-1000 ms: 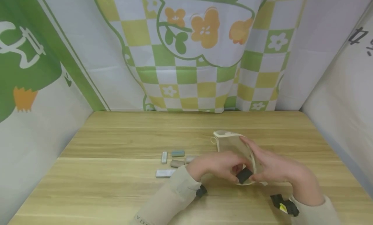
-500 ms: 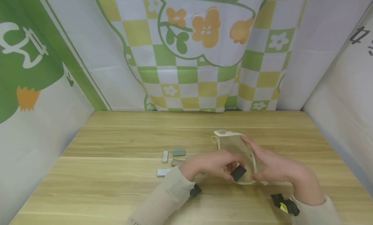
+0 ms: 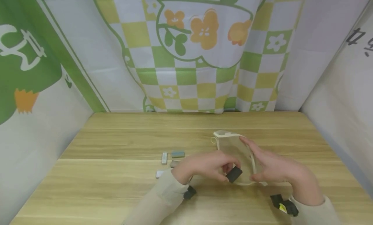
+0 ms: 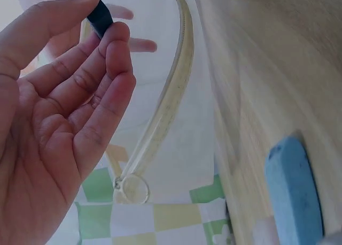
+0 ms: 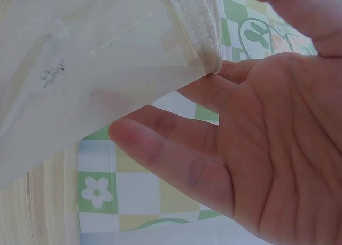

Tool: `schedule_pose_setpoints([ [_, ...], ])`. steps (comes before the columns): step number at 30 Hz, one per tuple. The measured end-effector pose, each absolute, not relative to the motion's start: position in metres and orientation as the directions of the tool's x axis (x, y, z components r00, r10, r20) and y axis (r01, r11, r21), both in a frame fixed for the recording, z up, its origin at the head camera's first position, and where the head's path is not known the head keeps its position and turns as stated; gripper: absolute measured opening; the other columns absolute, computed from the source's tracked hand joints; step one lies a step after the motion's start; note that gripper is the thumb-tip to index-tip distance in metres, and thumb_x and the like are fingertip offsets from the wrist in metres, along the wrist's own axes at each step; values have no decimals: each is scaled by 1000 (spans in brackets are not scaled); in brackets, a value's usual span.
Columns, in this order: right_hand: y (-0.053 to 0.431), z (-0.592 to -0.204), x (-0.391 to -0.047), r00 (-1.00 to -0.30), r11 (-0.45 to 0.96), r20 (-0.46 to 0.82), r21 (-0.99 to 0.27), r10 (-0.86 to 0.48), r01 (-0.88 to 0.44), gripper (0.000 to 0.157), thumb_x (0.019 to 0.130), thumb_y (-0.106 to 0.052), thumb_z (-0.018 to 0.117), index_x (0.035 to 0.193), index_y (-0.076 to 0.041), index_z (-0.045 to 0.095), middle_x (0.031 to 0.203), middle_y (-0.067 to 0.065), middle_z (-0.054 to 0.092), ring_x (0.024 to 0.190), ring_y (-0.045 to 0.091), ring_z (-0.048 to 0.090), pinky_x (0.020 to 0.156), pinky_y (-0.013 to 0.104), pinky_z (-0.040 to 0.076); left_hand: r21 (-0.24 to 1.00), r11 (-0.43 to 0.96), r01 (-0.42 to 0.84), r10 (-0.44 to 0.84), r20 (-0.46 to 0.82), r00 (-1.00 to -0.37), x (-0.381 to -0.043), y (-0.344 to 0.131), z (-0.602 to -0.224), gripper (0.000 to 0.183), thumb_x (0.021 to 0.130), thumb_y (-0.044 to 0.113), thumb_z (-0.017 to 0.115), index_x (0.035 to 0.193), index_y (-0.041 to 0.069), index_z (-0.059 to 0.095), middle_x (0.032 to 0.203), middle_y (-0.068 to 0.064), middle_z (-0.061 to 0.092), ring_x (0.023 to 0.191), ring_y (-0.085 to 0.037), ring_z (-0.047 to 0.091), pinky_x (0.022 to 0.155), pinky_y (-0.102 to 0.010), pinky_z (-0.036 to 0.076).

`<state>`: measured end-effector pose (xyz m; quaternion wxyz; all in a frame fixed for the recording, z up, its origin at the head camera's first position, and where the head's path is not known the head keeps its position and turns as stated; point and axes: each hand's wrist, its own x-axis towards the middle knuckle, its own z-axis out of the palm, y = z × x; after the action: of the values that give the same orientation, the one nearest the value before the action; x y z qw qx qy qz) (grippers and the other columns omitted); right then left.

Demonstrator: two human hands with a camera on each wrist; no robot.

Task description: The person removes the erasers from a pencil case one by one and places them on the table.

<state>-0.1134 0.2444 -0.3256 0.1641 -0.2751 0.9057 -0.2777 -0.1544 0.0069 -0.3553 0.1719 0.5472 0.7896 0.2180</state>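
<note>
My left hand (image 3: 208, 166) pinches a small black eraser (image 3: 234, 174) between thumb and fingertips, just at the near side of a zip pouch's mouth. The pouch (image 3: 233, 149) is pale, see-through mesh with a cream zip edge; it stands tilted with its mouth spread. My right hand (image 3: 279, 168) holds the pouch by its right side, thumb at the near edge and fingers at the far edge. In the right wrist view the fingers lie long against the mesh. A ring pull (image 4: 134, 189) hangs from the zip in the left wrist view.
Left of the pouch several small blocks lie on the wooden table (image 3: 116, 192): a blue eraser (image 3: 178, 154), a whitish block (image 3: 164, 158), a grey-brown block (image 3: 175, 163) and another pale block (image 3: 159, 174), partly behind the left sleeve. A patterned curtain (image 3: 186, 76) hangs behind.
My left hand has drawn left with the black eraser, away from the right thumb and toward the outside of the pouch's mouth. The right hand and pouch stay nearly in place.
</note>
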Motion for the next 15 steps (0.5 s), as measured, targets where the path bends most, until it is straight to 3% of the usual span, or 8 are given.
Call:
schedule_pose_setpoints([
  [5, 245, -328, -114, -795, 692, -123, -583, -593, -426, 117, 74, -18, 82, 159, -12, 3, 156, 35, 25, 125, 43, 52, 101, 62, 43, 530, 326, 783, 931, -38, -362, -151, 1, -352, 50, 84, 10, 76, 130, 7, 58, 94, 3, 66, 84, 0, 57, 79, -9, 46],
  [15, 243, -329, -115, -791, 702, -156, -582, -592, -411, 117, 76, -19, 82, 159, -13, 1, 158, 35, 21, 120, 42, 56, 99, 61, 45, 519, 348, 781, 920, -29, -391, -149, -10, -348, 50, 85, 11, 76, 131, 7, 58, 97, 3, 66, 85, -2, 59, 81, -12, 48],
])
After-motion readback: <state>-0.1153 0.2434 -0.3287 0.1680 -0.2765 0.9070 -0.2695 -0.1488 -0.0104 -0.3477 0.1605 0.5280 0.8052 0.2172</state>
